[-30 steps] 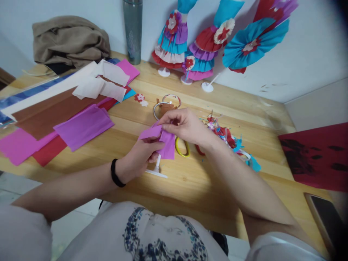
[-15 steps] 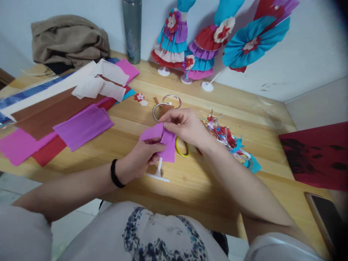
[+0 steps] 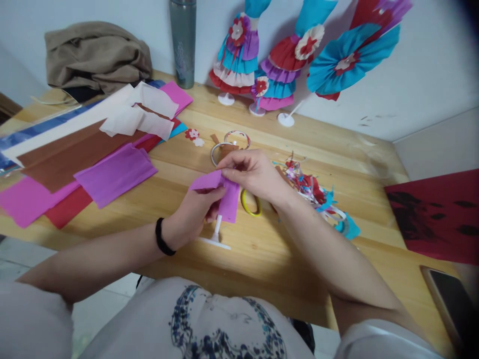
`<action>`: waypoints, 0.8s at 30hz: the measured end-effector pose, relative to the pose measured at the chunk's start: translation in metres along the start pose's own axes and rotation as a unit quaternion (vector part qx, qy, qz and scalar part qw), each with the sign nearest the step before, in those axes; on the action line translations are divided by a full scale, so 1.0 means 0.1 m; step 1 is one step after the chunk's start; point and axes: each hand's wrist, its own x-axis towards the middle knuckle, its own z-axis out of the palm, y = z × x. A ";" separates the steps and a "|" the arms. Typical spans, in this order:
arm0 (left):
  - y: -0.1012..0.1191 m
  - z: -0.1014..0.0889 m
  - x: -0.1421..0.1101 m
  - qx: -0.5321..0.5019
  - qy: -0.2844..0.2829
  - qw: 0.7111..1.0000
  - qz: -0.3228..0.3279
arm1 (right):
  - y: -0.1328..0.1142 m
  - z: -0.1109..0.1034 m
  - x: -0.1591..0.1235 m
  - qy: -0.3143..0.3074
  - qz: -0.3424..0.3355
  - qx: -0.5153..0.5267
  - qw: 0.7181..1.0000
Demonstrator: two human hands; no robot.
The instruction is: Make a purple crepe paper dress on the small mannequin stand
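Observation:
Purple crepe paper (image 3: 229,202) is wrapped around the upper part of a white stand, whose stem (image 3: 217,229) and flat base show below it. My left hand (image 3: 196,207) is closed around the paper and stand from the left, thumb in front. Between thumb and forefinger, my right hand (image 3: 250,174) pinches the paper's top edge. Whatever lies inside the paper is hidden. Close by on the right is a yellow roll of tape (image 3: 251,203). Just beyond my hands are a silvery ring (image 3: 212,155) and a patterned ring (image 3: 239,133).
Folded purple paper (image 3: 116,174) and brown paper (image 3: 63,154) lie at left. Small paper flowers (image 3: 192,134) sit mid-table. Colourful scraps (image 3: 310,187) are heaped at right. Paper dresses on stands (image 3: 235,65) and a bottle (image 3: 183,45) line the wall. A phone (image 3: 449,299) lies near right.
The purple paper and stand have shifted slightly left and tilted a little, along with my hands. My left thumb now sits slightly higher on the paper. Both hands keep their hold.

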 end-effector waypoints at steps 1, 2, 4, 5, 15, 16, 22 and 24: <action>0.00 0.00 0.00 0.005 0.003 1.000 0.001 | 0.00 0.00 0.00 -0.001 0.001 0.000 1.000; 0.00 0.00 0.00 0.008 0.006 1.000 0.004 | 0.00 0.00 0.00 -0.001 0.002 0.001 1.000; 0.01 0.00 0.00 0.012 0.012 1.000 0.011 | -0.01 -0.01 0.00 -0.004 0.006 0.003 1.000; 0.01 0.00 0.00 0.015 0.016 1.000 0.016 | -0.01 -0.01 0.00 -0.004 0.007 0.005 1.000; 0.04 0.02 0.01 0.036 0.046 0.998 0.013 | 0.00 -0.01 0.00 -0.008 -0.006 0.005 1.000; 0.03 0.01 0.01 0.036 0.046 0.998 0.011 | -0.01 -0.01 0.00 -0.007 -0.010 0.000 1.000; 0.00 -0.01 0.00 0.030 0.022 0.999 0.008 | 0.03 -0.07 -0.04 -0.012 -0.046 -0.043 0.998; 0.00 -0.02 0.00 0.032 0.018 0.999 0.012 | 0.06 -0.09 -0.06 -0.012 -0.065 -0.075 0.995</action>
